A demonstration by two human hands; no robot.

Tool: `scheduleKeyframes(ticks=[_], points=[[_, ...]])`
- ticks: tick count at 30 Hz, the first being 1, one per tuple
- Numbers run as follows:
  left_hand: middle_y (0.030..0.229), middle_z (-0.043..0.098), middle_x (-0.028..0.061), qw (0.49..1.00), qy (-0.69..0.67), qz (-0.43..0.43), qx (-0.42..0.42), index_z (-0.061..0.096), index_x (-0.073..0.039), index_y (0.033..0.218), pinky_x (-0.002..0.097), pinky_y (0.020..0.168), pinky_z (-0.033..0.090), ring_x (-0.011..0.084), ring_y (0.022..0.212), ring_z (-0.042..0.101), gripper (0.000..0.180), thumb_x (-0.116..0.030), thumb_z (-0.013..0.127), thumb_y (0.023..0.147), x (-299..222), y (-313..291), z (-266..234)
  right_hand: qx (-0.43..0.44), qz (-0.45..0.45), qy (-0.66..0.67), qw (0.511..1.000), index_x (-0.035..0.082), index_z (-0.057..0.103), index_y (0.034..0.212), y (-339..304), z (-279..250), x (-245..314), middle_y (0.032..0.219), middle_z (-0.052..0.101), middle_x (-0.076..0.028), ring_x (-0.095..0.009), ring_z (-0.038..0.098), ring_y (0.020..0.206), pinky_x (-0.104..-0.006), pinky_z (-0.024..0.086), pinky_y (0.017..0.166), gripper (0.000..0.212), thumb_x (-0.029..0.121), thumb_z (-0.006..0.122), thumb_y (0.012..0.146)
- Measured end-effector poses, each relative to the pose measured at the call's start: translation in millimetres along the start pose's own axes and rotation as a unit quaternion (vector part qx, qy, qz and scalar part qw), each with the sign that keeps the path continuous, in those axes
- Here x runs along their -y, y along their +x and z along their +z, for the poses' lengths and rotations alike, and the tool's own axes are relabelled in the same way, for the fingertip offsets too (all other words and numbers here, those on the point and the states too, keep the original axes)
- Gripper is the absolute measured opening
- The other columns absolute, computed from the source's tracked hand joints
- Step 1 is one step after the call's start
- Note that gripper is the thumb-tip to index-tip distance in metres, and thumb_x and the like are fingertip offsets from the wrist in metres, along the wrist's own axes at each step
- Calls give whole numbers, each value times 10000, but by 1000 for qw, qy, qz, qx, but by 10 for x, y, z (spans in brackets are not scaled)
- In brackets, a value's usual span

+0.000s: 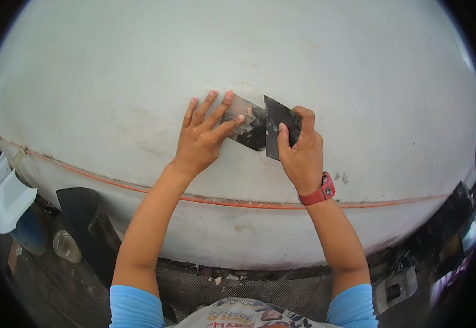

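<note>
My left hand (202, 136) lies flat and open on the large white curved body panel (139, 82), fingers spread. Its fingertips press down a thin grey metal scraper blade smeared with pale filler (247, 124), pinning it against the panel rather than gripping it.

My right hand (300, 153) is closed around a second dark flat scraper blade (277, 127), thumb on the near face and fingers wrapped over the right edge. This blade stands just right of the first one, and their edges meet at the centre of the panel. A red wristwatch (320, 192) sits on my right wrist.

The panel fills most of the view. Its paint is dull white with faint scuffs and small dark specks to the right of my right hand. A thin orange trim line (232, 204) runs from left to right across the near part of the panel.

Below the panel, the ground (57, 290) is dark and dirty. At the near left sit a white moulded plastic part (9, 199) and a clear rounded container (66, 246). A black rounded piece (82, 210) stands beside them.
</note>
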State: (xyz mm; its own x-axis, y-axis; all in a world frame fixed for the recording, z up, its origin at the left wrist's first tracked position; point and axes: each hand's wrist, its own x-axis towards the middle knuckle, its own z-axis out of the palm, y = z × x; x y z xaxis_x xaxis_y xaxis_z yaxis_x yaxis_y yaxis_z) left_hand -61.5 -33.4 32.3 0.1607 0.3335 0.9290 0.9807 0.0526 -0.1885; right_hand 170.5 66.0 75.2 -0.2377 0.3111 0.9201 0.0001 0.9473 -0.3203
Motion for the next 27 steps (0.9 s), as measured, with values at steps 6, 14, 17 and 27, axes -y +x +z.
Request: scheduleKeyframes(ticks=[6, 14, 17, 27], points=[[1788, 503, -12, 1000, 13, -5, 6, 790, -359, 1391, 572, 1388, 243, 302, 1684, 385, 462, -179, 837, 968, 47, -33, -63, 58, -72, -61, 994, 80, 559, 1356, 313, 223, 273, 829, 722, -213, -461, 727, 731, -518, 556, 628, 330, 29, 668, 1049], [1800, 482, -22, 1000, 7, -8, 3, 794, -377, 1371, 591, 1391, 228, 292, 1694, 363, 468, -176, 848, 952, 34, -14, -1, 73, -118, -64, 988, 90, 567, 1356, 427, 280, 332, 823, 708, -214, -466, 721, 766, -533, 558, 660, 336, 41, 665, 1039], [1806, 474, -22, 1000, 16, -9, 12, 784, -374, 1394, 593, 1390, 224, 286, 1697, 357, 483, -169, 842, 961, 22, -38, -75, 87, -99, -69, 989, 81, 568, 1336, 449, 168, 318, 824, 712, -212, -467, 724, 782, -547, 546, 652, 307, 60, 666, 1046], [1747, 550, -82, 991, 80, -74, -83, 727, -265, 1527, 593, 1405, 76, 271, 1669, 399, 597, -420, 845, 962, 31, -178, 29, 106, -98, -71, 987, 76, 568, 1342, 467, 157, 318, 822, 731, -201, -465, 725, 754, -545, 560, 657, 305, 60, 661, 1051]])
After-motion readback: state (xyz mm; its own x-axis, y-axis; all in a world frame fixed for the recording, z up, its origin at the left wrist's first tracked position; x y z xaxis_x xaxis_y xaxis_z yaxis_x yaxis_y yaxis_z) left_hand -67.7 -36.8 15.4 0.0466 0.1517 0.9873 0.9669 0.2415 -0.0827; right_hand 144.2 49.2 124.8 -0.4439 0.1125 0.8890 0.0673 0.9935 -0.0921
